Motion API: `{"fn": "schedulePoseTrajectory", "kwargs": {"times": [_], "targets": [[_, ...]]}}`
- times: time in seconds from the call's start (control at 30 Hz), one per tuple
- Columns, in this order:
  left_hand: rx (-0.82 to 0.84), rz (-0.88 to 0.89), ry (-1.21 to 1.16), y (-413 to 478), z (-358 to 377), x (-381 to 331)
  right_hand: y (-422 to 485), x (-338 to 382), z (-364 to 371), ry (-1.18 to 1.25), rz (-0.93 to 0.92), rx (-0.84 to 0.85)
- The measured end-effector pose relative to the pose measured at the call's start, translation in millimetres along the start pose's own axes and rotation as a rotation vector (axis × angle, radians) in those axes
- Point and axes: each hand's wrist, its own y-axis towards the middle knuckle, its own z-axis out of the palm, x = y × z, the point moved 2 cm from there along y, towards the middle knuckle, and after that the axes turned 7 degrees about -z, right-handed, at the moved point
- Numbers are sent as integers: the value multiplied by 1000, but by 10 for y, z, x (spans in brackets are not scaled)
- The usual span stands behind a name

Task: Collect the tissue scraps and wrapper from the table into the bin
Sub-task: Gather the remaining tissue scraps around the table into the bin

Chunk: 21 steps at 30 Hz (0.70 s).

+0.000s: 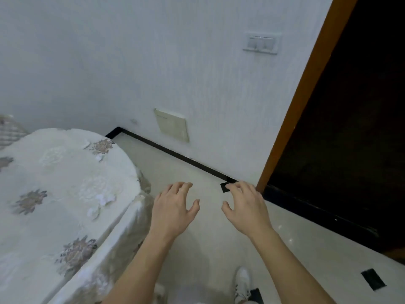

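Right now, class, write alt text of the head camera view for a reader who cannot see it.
The left hand and right hand, both empty with fingers loosely spread, reach forward above a pale floor. A white, floral-draped table stands to their left; a white wall and dark doorway lie ahead. No scraps, wrapper or bin show.

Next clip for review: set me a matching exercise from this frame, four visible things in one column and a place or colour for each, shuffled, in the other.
Column one:
1. table
2. wall switch
3. door frame
4. shoe

Column two:
A. orange-brown, slanting up the right side
B. white, on the floor at the bottom of the view
C. on the left, under a pale cloth with flower motifs
D. pale, on the wall near the top of the view

Pairs: 1-C, 2-D, 3-A, 4-B
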Motion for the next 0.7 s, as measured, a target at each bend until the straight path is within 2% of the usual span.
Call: {"fn": "schedulePoseTrajectory", "kwargs": {"times": [0.3,0.7], "targets": [[-67,-321,34,668,-26,142,1325,-208,120,48,-274,92],[-182,-868,56,129,-268,1334,2209,1354,930,169,-762,265]]}}
